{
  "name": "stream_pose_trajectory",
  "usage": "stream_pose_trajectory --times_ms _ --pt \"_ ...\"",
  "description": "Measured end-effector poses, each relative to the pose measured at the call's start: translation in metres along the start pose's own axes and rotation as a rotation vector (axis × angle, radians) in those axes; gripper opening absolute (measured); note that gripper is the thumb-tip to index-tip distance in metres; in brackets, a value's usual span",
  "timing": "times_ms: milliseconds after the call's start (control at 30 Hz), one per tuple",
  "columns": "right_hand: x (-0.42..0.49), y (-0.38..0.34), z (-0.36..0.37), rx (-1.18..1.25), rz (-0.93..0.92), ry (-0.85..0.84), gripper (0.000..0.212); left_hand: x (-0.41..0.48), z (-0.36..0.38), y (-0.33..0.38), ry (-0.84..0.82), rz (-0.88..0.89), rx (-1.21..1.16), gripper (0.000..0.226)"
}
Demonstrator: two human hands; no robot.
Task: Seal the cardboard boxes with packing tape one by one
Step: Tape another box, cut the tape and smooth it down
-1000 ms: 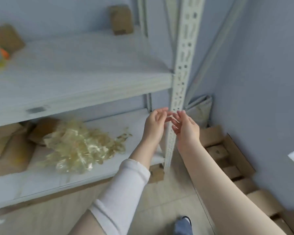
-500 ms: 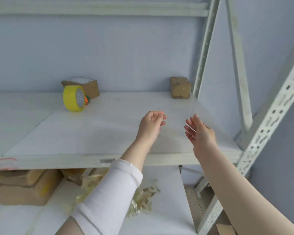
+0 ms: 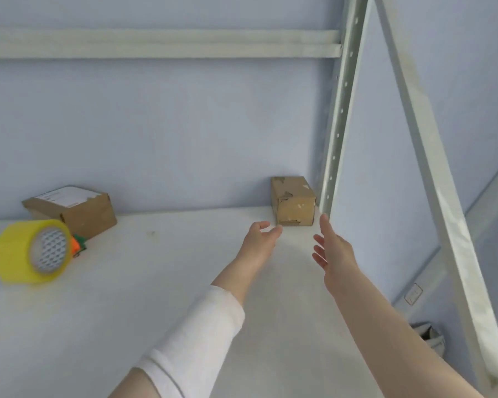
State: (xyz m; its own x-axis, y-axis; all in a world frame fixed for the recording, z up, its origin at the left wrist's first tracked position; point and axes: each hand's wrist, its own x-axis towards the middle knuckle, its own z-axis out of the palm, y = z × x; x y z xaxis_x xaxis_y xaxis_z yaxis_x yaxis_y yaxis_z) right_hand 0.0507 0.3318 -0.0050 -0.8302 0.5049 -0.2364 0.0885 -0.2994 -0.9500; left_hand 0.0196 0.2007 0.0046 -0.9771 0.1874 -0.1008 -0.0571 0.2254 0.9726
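Observation:
A small brown cardboard box (image 3: 293,201) stands at the back right corner of the white shelf (image 3: 144,282), against the wall. My left hand (image 3: 260,235) reaches toward it, fingers apart, fingertips just short of its lower left corner. My right hand (image 3: 331,248) is open and flat, just in front of the box's right side. Neither hand holds anything. A yellow roll of packing tape (image 3: 30,252) lies on its side at the shelf's left. Behind it sits a larger cardboard box (image 3: 75,209) with a white label on top.
A perforated metal upright (image 3: 339,110) rises right beside the small box, and a diagonal brace (image 3: 431,156) crosses at the right. An orange and green object (image 3: 78,245) peeks out behind the tape roll. The blue wall closes the shelf at the back.
The view has risen from the lower shelf to the upper one. Both hands left the metal post, spread apart, and moved forward across the upper shelf to the small box.

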Motion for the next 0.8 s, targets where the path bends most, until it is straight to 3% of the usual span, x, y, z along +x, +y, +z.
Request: stream_pose_trajectory --times_ms 100,233,433,533,800 --pt "0.034 -0.007 0.007 -0.057 0.013 0.016 0.074 0.038 0.005 0.003 -0.008 -0.033 -0.006 0.058" --pt "0.076 -0.019 0.011 -0.119 -0.02 0.015 0.082 0.089 0.013 0.015 -0.015 -0.024 -0.005 0.068" --pt "0.123 -0.024 0.025 -0.172 0.035 -0.007 0.065 0.151 0.023 0.022 -0.002 -0.057 -0.079 0.068" --pt "0.135 -0.021 0.034 -0.2 0.054 -0.02 0.069 0.164 0.031 0.013 -0.02 -0.078 -0.163 0.057" --pt "0.114 -0.025 0.037 -0.062 -0.108 -0.134 0.044 0.146 0.021 0.02 -0.01 -0.024 -0.334 0.041"
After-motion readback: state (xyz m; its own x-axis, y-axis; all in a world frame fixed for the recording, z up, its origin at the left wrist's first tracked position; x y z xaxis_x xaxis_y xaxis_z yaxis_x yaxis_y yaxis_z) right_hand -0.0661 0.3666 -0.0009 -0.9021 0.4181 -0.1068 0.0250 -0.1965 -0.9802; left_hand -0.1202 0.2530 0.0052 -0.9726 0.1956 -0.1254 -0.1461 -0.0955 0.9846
